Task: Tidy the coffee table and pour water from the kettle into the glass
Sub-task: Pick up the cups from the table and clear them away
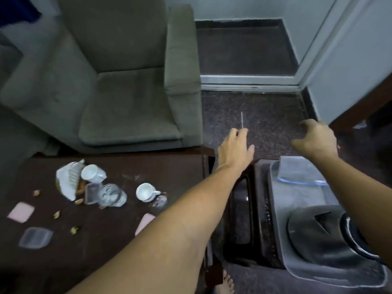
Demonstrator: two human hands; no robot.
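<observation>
The left hand [235,146] reaches out over the dark speckled floor [265,115], past the coffee table's [118,240] corner. Its fingers are curled close, pinching a thin pale stick [241,119] that rises from the fingertips (motion blur softens the grip). The right hand [316,137] hovers beside it, fingers loosely curled and spread, touching nothing. Below the right forearm, the kettle [318,236] sits on a plastic-covered stand. The clear glass [111,195] is on the coffee table, between a white cup [93,172] and a white teacup [146,192], with crumbs around them.
</observation>
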